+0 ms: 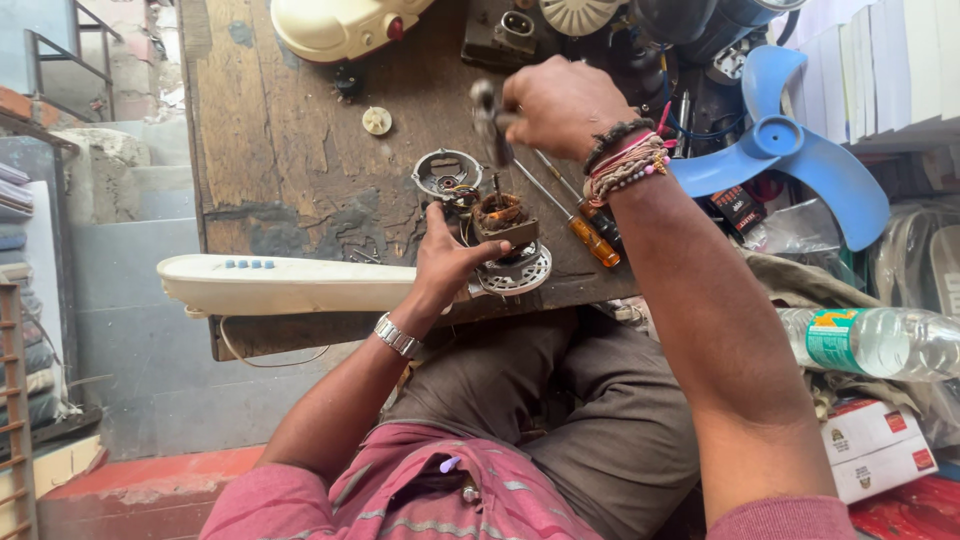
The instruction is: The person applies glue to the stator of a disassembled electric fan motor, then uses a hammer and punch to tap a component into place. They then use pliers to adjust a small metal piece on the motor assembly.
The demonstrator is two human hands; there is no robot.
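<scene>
Worn wooden table (290, 150), scratched and stained, cluttered along its far edge. Right hand (562, 105) raised above the table, fist closed round a small hammer (489, 122), metal head blurred, wrist bent and wearing several bead and thread bracelets. Left hand (447, 262) low at the near edge, fingers curled, thumb up, steadying a fan motor (503, 222) with copper windings; the motor sits on a round perforated metal cover (518, 272) at the table's near edge. One round metal end housing (446, 176) lies just beside it. Two screwdrivers (585, 232) with orange and dark handles lie under the right wrist. One white elongated fan base (285, 284) sticks out left. One blue three-blade fan propeller (800, 160) right. One clear plastic bottle (880, 342), green label, lies on its side. Two white-and-red cartons (875, 448) stacked lower right.
</scene>
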